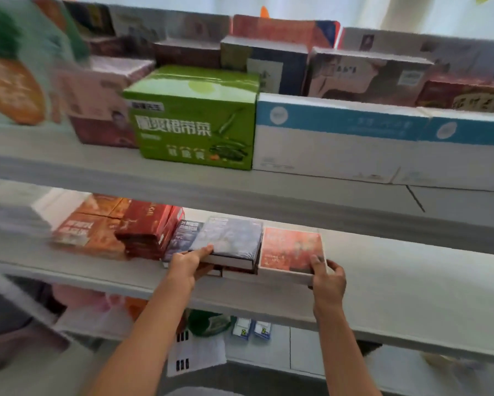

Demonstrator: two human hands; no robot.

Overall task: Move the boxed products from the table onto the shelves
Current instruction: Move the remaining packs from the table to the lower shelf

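Red-orange flat box (pixel 290 248) lying flat on the middle shelf (pixel 397 284), front corner gripped by the right hand (pixel 327 278), fingers on the top face and thumb against the outer side. Near edge overhanging or flush with the shelf lip; cannot tell which. Grey-blue flat box (pixel 230 238) just beside it on the left, resting atop at least one other flat box, its front-left corner pinched by the left hand (pixel 190 262), index finger laid along the top edge. Both hands closed on their boxes.

Step judged in hand: seating both boxes squarely on the shelf. Advised: push straight back until the near edges sit behind the lip, keep the two boxes side by side without riding up on each other, steady the stack under the grey-blue one while sliding (wrap looks slippery, so likely to skate), release only once flat.

Same shelf, leftward: a purple-grey box (pixel 183 234) touching the stack, dark red boxes (pixel 150 227) stacked, orange boxes (pixel 91 228), a white stack (pixel 20 212) at the far end. Right portion of the shelf bare.

Upper shelf (pixel 68 164): green carton (pixel 195 121) at the front, white-and-blue cartons (pixel 337 138) touching its right, pink-and-maroon box (pixel 97 110) to its left, further rows behind, blurred.

Below the middle shelf: small items, indistinct.
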